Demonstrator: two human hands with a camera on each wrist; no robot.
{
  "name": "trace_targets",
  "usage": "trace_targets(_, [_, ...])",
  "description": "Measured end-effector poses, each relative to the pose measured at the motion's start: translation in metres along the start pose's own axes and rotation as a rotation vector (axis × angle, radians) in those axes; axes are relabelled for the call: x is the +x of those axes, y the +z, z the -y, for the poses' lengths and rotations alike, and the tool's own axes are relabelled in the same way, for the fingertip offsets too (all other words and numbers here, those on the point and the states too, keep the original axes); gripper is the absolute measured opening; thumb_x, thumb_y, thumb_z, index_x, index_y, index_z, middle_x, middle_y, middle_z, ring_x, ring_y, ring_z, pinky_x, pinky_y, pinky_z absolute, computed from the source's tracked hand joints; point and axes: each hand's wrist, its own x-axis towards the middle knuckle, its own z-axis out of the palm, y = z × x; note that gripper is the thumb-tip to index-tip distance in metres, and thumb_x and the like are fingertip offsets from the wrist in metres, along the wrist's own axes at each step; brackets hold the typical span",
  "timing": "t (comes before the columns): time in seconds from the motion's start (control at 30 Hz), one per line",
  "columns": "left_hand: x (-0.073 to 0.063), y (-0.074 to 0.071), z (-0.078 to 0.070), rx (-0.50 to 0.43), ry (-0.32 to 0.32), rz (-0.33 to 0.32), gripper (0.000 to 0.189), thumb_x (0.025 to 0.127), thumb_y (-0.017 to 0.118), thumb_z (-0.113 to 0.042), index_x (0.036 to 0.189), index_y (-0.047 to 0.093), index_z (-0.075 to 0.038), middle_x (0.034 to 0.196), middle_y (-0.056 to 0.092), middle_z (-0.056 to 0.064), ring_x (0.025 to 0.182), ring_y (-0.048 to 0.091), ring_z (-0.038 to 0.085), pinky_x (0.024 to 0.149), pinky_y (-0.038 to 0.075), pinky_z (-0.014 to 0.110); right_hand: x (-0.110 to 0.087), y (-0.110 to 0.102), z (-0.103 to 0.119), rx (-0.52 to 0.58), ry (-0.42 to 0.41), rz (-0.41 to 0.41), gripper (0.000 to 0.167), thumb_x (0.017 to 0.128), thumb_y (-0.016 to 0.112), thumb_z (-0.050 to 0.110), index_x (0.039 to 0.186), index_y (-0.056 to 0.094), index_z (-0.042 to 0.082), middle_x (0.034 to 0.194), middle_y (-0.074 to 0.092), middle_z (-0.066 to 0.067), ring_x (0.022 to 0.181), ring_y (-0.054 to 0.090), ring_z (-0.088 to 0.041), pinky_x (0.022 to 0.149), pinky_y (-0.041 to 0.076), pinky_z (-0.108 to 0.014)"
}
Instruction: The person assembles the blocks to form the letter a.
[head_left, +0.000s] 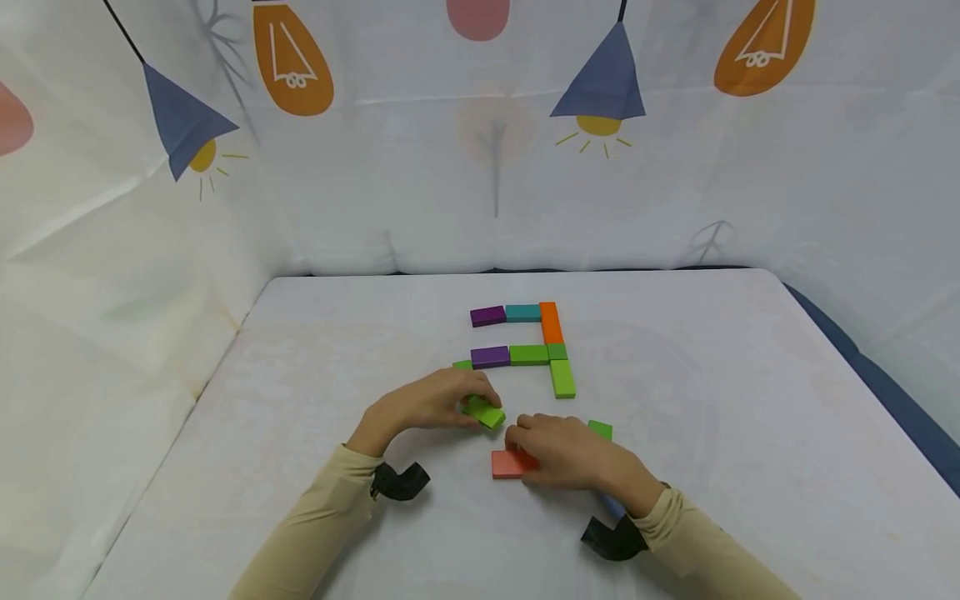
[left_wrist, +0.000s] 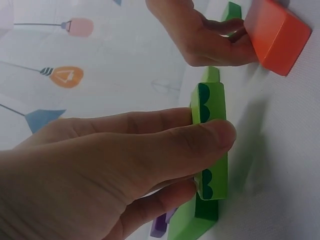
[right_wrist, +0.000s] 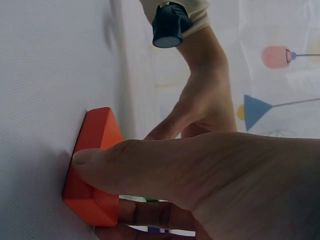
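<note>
My left hand (head_left: 435, 402) pinches a light green block (head_left: 486, 412) between thumb and fingers. The left wrist view shows dark green scalloped marks along that block (left_wrist: 216, 97), tilted just above the table. To the right and nearer, my right hand (head_left: 570, 454) grips a coral-red block (head_left: 506, 465), its thumb on one long side in the right wrist view. This red block (right_wrist: 95, 127) rests on the white table. Another green block (head_left: 462, 364) is partly hidden behind my left hand. Past my right hand lies a green block (head_left: 601, 429), with a blue piece (head_left: 612, 506) mostly covered by the wrist.
Farther back, several blocks form joined rows: dark purple (head_left: 488, 316), teal (head_left: 522, 313), orange (head_left: 551, 323), purple (head_left: 491, 357), green (head_left: 529, 355), a small green one (head_left: 557, 352) and light green (head_left: 562, 380). A printed white curtain (head_left: 420, 183) hangs behind the table (head_left: 720, 375).
</note>
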Motion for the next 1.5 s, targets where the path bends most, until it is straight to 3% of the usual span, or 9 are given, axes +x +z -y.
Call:
trace_targets(0.6, [0.000, 0.003, 0.000, -0.001, 0.001, 0.030, 0.033, 0.080, 0.075, -0.014, 0.112, 0.066, -0.015, 0.110, 0.064, -0.005, 0.103, 0.057, 0.010, 0.094, 0.047, 0.025, 0.001, -0.001, -0.006, -0.001, 0.072, 0.008, 0.031, 0.080, 0.075, 0.022, 0.104, 0.056, 0.016, 0.087, 0.054, 0.005, 0.078, 0.049, -0.009, 0.062, 0.047, -0.023])
trace_targets(1.5, [0.003, 0.006, 0.002, 0.059, 0.007, 0.022, 0.031, 0.080, 0.076, -0.016, 0.109, 0.067, -0.016, 0.108, 0.064, -0.005, 0.099, 0.057, 0.010, 0.093, 0.047, 0.025, 0.002, -0.002, -0.014, -0.059, 0.046, -0.079, 0.026, 0.082, 0.072, 0.016, 0.105, 0.061, 0.014, 0.094, 0.059, 0.002, 0.084, 0.053, -0.013, 0.069, 0.052, -0.029])
